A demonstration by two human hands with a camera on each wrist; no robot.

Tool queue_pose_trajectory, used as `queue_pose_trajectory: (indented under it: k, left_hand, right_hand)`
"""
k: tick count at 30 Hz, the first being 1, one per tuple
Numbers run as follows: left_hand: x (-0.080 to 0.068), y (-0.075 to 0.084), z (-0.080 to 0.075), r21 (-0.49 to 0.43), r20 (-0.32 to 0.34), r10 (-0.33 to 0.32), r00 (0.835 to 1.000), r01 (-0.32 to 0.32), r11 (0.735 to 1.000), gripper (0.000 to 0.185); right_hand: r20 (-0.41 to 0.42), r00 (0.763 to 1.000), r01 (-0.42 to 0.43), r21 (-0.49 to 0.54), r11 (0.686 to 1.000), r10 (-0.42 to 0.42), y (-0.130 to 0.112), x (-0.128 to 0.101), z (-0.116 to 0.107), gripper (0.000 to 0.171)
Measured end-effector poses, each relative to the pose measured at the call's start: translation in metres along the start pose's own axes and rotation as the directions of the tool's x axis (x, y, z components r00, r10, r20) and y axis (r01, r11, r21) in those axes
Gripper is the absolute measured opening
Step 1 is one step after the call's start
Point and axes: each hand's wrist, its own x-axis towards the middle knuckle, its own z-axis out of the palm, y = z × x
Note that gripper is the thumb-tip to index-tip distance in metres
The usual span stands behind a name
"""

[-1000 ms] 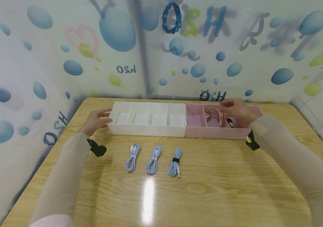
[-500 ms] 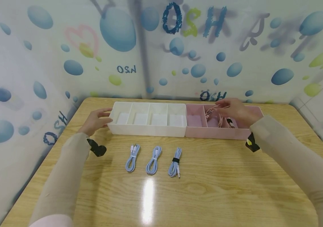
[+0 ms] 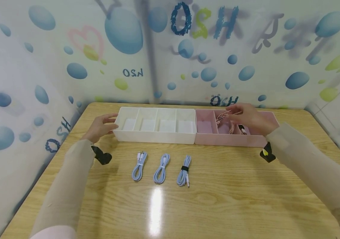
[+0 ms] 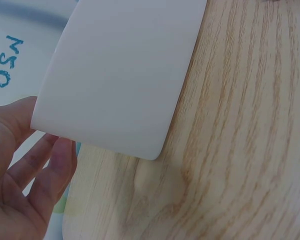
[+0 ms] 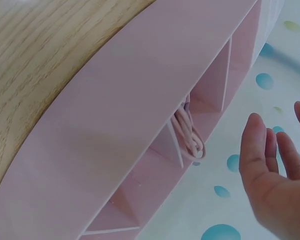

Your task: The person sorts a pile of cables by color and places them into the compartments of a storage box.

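My left hand (image 3: 105,124) rests with straight fingers against the left end of the white divided tray (image 3: 155,137); the left wrist view shows the fingers (image 4: 45,165) beside the tray wall (image 4: 120,75). My right hand (image 3: 243,116) hovers over the pink divided tray (image 3: 226,140), just above a coiled pink cable (image 3: 226,121) lying in a middle compartment. In the right wrist view the hand (image 5: 270,175) is relaxed and holds nothing, with the pink cable (image 5: 190,132) below it inside the pink tray (image 5: 115,130).
Three coiled blue cables (image 3: 140,161), (image 3: 161,164), (image 3: 184,171) lie in a row on the wooden table (image 3: 217,199) in front of the white tray. The two trays touch end to end near the back. Bubble-patterned walls close in three sides.
My right hand has slid slightly left over the pink tray and the forearm has dropped a little. The left hand and the trays have not moved.
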Motion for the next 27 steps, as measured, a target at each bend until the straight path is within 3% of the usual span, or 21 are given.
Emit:
queue_pose_trajectory:
  k: [13, 18, 22, 27]
  left_hand:
    - [0.001, -0.002, 0.0, -0.001, -0.002, -0.003, 1.0, 0.003, 1.0, 0.056]
    - [0.002, -0.002, 0.001, -0.002, 0.001, -0.005, 1.0, 0.005, 1.0, 0.056]
    - [0.002, -0.002, 0.001, 0.001, 0.002, -0.002, 1.0, 0.002, 1.0, 0.056]
    - [0.002, -0.002, 0.0, 0.003, -0.004, 0.001, 1.0, -0.001, 1.0, 0.056]
  right_hand:
    - [0.038, 0.999, -0.041, 0.079, 0.996, 0.038, -0.003, -0.008, 0.007, 0.064]
    - [0.054, 0.999, -0.008, 0.088, 0.996, 0.003, -0.002, -0.011, 0.013, 0.051]
    - [0.001, 1.0, 0.03, 0.03, 0.999, -0.03, -0.002, -0.012, 0.019, 0.038]
    - [0.001, 0.999, 0.046, 0.056, 0.997, -0.046, -0.003, -0.013, 0.027, 0.034]
